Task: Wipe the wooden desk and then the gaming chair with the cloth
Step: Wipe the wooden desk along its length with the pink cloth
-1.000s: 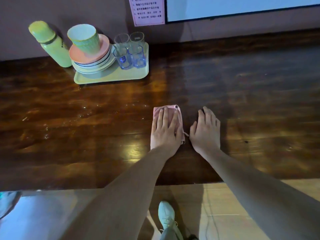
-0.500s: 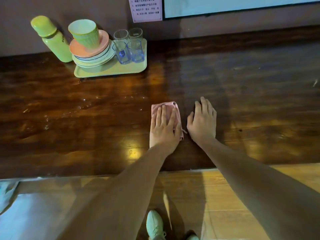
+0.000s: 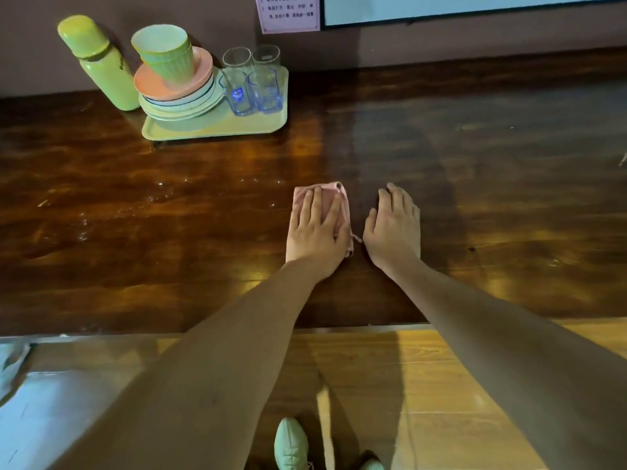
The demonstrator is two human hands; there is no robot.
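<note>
- left hand (image 3: pixel 317 230) spread flat, pressing pink cloth (image 3: pixel 342 203) onto wooden desk (image 3: pixel 509 198) mid-surface, likely for wiping pressure
- right hand (image 3: pixel 395 228) flat just beside, probably bracing
- gaming chair unseen

Dark, glossy wooden surface (image 3: pixel 475 164) running along the wall. Back left there's a pale green tray (image 3: pixel 217 128) on it, and a green bottle (image 3: pixel 101 69) standing upright just left of that. A pink cloth (image 3: pixel 325 201) lies flat mid-surface under the left hand (image 3: pixel 317 228). The right hand (image 3: pixel 393 228) rests flat on bare wood just beside it. There are a few wet specks (image 3: pixel 159 195) left of the cloth.
</note>
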